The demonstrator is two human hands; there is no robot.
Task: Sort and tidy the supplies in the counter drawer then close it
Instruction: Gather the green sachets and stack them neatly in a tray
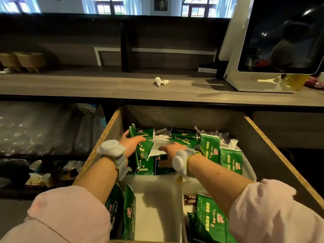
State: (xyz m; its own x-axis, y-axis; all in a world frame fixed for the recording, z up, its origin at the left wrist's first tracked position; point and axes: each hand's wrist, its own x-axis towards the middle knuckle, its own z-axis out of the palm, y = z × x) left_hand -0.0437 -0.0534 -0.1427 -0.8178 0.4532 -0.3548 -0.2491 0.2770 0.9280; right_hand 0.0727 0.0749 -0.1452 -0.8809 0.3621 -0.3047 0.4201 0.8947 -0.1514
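The wooden counter drawer (112,130) stands pulled out, filled with green packets and white paper slips. My left hand (130,142) grips a bunch of upright green packets (144,135) at the drawer's back left. My right hand (169,151) lies with fingers curled over a clear wrapped packet (161,143) in the middle of the pile. A white bin (157,199) in the front middle holds one upright green packet (129,213) against its left wall. More green packets (230,159) stand in a white bin on the right, and some lie at the front right (210,218).
A grey wooden countertop (105,86) runs above the drawer, with a crumpled white tissue (162,81) on it. A white-framed screen (280,41) stands at the right. Brown paper cups (22,61) sit at the far left. Shelves with clear plastic items (35,128) lie left of the drawer.
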